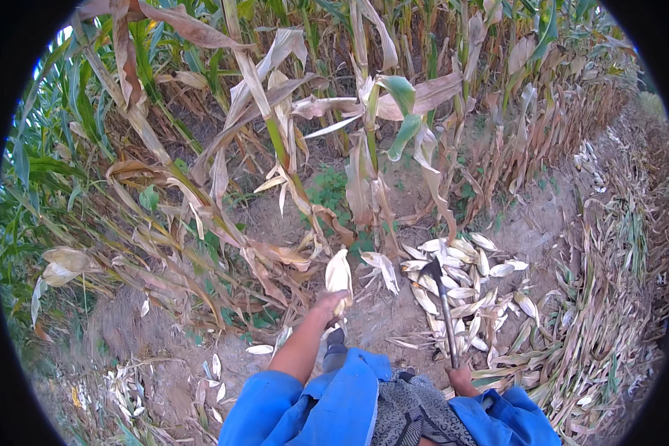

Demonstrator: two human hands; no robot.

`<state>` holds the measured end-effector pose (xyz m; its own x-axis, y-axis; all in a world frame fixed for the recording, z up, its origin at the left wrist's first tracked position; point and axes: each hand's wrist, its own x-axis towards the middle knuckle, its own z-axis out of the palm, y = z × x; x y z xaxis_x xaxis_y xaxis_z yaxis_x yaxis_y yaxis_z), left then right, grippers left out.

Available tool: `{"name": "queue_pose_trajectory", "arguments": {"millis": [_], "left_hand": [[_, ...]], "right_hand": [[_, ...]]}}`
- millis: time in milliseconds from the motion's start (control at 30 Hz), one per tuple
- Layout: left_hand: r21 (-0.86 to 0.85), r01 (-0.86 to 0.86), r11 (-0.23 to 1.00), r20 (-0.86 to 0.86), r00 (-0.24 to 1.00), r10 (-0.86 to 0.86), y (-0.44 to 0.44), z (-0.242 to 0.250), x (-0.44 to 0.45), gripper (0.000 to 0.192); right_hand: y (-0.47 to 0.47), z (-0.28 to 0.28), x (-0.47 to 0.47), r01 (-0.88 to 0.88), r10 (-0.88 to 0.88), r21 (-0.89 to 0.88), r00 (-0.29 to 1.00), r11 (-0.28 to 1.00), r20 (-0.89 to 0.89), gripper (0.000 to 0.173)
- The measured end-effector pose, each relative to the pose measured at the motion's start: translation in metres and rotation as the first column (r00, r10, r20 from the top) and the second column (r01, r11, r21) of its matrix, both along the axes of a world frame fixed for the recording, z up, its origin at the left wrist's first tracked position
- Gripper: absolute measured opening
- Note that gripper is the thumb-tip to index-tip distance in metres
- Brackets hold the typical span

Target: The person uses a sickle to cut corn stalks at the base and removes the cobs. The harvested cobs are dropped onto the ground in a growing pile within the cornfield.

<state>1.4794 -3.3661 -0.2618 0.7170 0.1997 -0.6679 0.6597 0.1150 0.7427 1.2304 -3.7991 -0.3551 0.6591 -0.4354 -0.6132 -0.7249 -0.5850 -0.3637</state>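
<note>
My left hand [333, 304] grips the lower end of a corn ear [339, 274] still in its pale husk, tip pointing up and away from me. In my right hand [461, 381] is the handle of a hoe-like tool [447, 323]. Its dark metal head [432, 270] lies over a heap of husked-looking pale corn ears [468, 267] on the soil, to the right of my left hand. Between the held ear and the heap lies a dry, torn husk [383, 268]. How the tool's blade is shaped on its far side is hard to tell.
Standing corn stalks [276, 134] with dry leaves rise ahead, several leaning to the left. Cut stalks [568, 345] lie in a thick layer on the right. Loose husks [125, 390] litter the ground at lower left. Another small pile of ears [590, 164] sits farther right.
</note>
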Motion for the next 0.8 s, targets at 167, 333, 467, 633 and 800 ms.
{"name": "queue_pose_trajectory", "arguments": {"millis": [167, 333, 467, 633, 800], "left_hand": [[-0.032, 0.174, 0.984, -0.201, 0.964, -0.176, -0.112, -0.096, -0.019, 0.043], [0.243, 0.734, 0.634, 0.440, 0.499, -0.747, -0.167, 0.063, 0.034, 0.067], [0.601, 0.376, 0.706, 0.589, 0.389, -0.708, -0.111, 0.108, 0.042, 0.057], [0.310, -0.671, 0.673, 0.766, 0.596, 0.241, 0.082, 0.137, 0.054, 0.052], [0.269, -0.745, 0.611, 0.897, 0.424, 0.122, 0.237, 0.203, 0.094, 0.083]], "right_hand": [[-0.045, 0.003, -0.132, 0.011, -0.056, -0.179, 0.968, 0.984, -0.245, 0.046], [-0.065, 0.002, -0.144, -0.103, 0.003, -0.262, 0.934, 0.960, -0.357, 0.049], [-0.061, -0.016, -0.118, -0.222, 0.114, -0.247, 0.915, 0.943, -0.388, 0.050], [-0.036, -0.046, -0.045, -0.280, 0.270, 0.021, 0.901, 0.960, -0.338, 0.041], [0.037, 0.034, 0.073, 0.180, 0.158, 0.624, 0.880, 0.760, -0.447, 0.023]]}}
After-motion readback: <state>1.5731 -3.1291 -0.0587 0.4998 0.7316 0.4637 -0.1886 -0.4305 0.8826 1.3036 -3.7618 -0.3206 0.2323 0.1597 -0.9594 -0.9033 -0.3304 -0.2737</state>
